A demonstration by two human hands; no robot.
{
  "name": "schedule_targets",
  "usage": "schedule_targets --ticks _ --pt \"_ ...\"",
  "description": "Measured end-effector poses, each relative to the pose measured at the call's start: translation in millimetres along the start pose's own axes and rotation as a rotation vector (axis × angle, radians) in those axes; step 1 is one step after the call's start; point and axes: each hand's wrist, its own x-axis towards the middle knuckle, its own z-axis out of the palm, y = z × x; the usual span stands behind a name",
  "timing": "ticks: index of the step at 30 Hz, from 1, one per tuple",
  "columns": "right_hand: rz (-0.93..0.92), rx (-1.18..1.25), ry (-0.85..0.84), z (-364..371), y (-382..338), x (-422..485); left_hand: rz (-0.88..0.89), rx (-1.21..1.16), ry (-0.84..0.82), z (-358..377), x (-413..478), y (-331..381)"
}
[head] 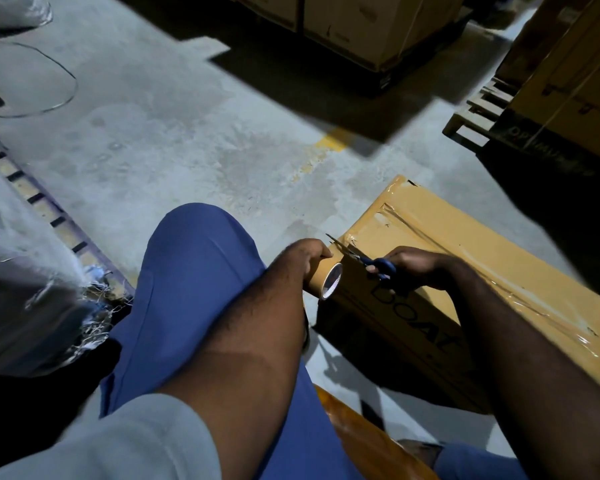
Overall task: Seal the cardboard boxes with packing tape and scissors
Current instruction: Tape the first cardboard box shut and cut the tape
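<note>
A brown cardboard box (471, 251) lies on the concrete floor at the right, with clear tape running along its top seam. My left hand (307, 256) grips a roll of brown packing tape (328, 280) at the box's near-left corner. My right hand (414, 266) holds blue-handled scissors (371, 263). Their blades are spread and point up-left toward the box corner, just above the roll. Whether a tape strip lies between the blades cannot be made out.
My blue-trousered knee (194, 271) rises left of the hands. Stacked cartons on a dark pallet (371, 36) stand at the back, more cartons on a wooden pallet (478, 109) at the right. White sacks (21, 265) lie at the left.
</note>
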Motion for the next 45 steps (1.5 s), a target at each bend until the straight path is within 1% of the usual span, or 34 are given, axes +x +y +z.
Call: schedule_targets --ticks 4,7,11,14,17,21,24,26,28,30,32,33,34,36,37,38,40,43,45 --pt "-0.009 -0.038 0.011 -3.9 0.1 4.3 -0.005 0.020 0.004 -0.5 3.5 1.2" --pt "-0.025 -0.060 -0.016 -3.8 -2.9 1.5 -0.005 0.019 -0.007 -0.1 0.5 2.0" --pt "-0.002 -0.020 -0.056 -3.7 -7.4 -3.3 -0.015 0.010 -0.006 0.1 -0.8 1.1" --pt "0.002 -0.093 -0.077 -5.2 -5.4 -3.0 -0.006 0.029 0.005 -0.5 -5.4 1.4" --pt "0.020 -0.119 -0.070 -5.8 -1.6 -3.0 -0.001 0.104 0.011 0.7 -7.7 2.6" --pt "0.053 -0.150 -0.110 3.2 3.6 -1.2 0.006 0.329 0.040 3.8 -14.2 0.8" --pt "0.047 -0.160 -0.130 10.5 4.1 -1.6 0.101 0.390 0.060 0.0 -16.7 -0.6" --pt "0.031 -0.112 -0.097 12.8 1.9 -5.0 0.155 0.407 0.119 -6.0 -17.6 0.9" --pt "-0.033 -0.040 -0.043 13.8 -0.5 -11.3 0.199 0.314 0.226 -12.6 -20.3 6.1" --pt "-0.139 0.029 0.044 14.5 -5.5 -22.0 0.249 0.215 0.343 -17.9 -24.8 12.6" --pt "-0.219 0.093 0.218 12.5 -8.2 -29.6 0.316 0.023 0.394 -22.6 -25.9 21.6" --pt "-0.230 0.080 0.350 10.1 -6.8 -29.4 0.351 -0.084 0.404 -24.0 -26.5 26.7" --pt "-0.212 0.014 0.508 7.2 -3.0 -27.1 0.381 -0.140 0.420 -25.1 -28.0 31.8" --pt "-0.091 -0.223 0.821 3.5 7.2 -21.2 0.445 -0.119 0.448 -25.2 -32.3 39.5" --pt "-0.021 -0.341 0.927 3.3 12.4 -19.1 0.482 -0.083 0.479 -24.2 -33.0 41.6" --pt "0.036 -0.425 0.987 4.4 16.6 -17.3 0.510 -0.041 0.510 -22.2 -33.8 42.4" --pt "0.106 -0.507 1.014 8.0 19.7 -15.6 0.546 -0.008 0.542 -17.9 -33.3 41.5" --pt "0.225 -0.530 0.949 14.9 15.9 -14.0 0.543 -0.014 0.541 -13.9 -30.6 39.3" --pt "0.257 -0.624 0.967 21.2 8.1 -13.2 0.535 -0.043 0.541 -13.3 -27.9 39.7"
